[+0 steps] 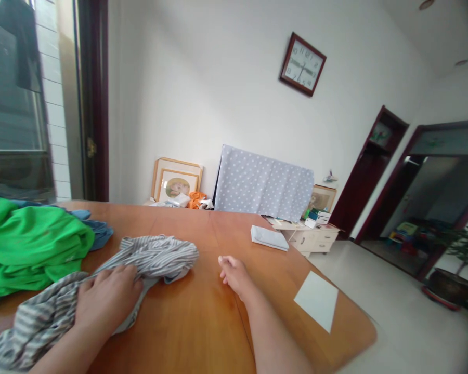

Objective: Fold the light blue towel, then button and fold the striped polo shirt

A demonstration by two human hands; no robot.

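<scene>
Resting on rumpled striped cloth [156,254]; left hand [109,293].

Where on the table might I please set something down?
The table is bare between the striped cloth and right hand, and between that hand and the white sheet. Its left is crowded: green cloth, blue fabric, left hand.

Garment [167,257]: grey/white stripes. Cloth [35,244] on the pile: solid bright green. Fabric [100,234] beside it: blue. Table [187,322]: orange-brown wood. Folded cloth [270,238]: pale grey. Flat sheet [319,300]: off-white, faint green tint. Draped cover [263,179]: grey-blue, white dots. Clock [303,65]: white face, grey numerals, dark red-brown frame. Picture frames [181,165]: light wood-yellow. Crumpled item [197,199]: orange. Cabinet [322,239]: white. Wall [187,88]: plain white.
</scene>
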